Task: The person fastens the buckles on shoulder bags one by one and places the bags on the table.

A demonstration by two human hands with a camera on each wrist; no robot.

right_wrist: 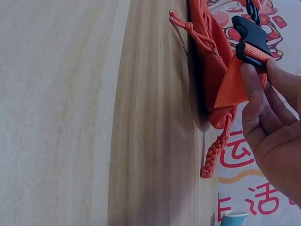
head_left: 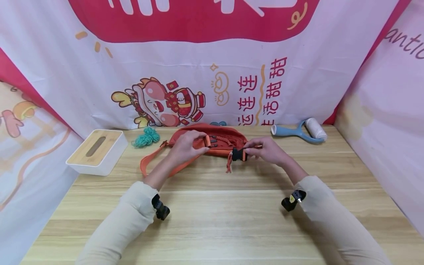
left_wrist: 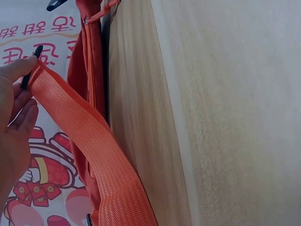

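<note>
A red-orange waist bag (head_left: 212, 129) lies at the back of the table, its orange strap (left_wrist: 94, 127) looping out on the left. My left hand (head_left: 186, 146) pinches the strap end at a black buckle piece (left_wrist: 32, 68), in front of the bag. On the other side, my right hand (head_left: 267, 150) pinches the other black buckle half (right_wrist: 251, 35) by its orange webbing, thumb and fingertips right at its edge. The two buckle pieces are apart. Braided red zipper pulls (right_wrist: 214, 155) hang from the bag.
A white tissue box (head_left: 99, 151) with a wooden lid stands at the left, beside a teal bundle of yarn (head_left: 147, 137). At the back right lies a blue-handled lint roller (head_left: 298, 131). A printed cloth (head_left: 212, 55) hangs behind the table.
</note>
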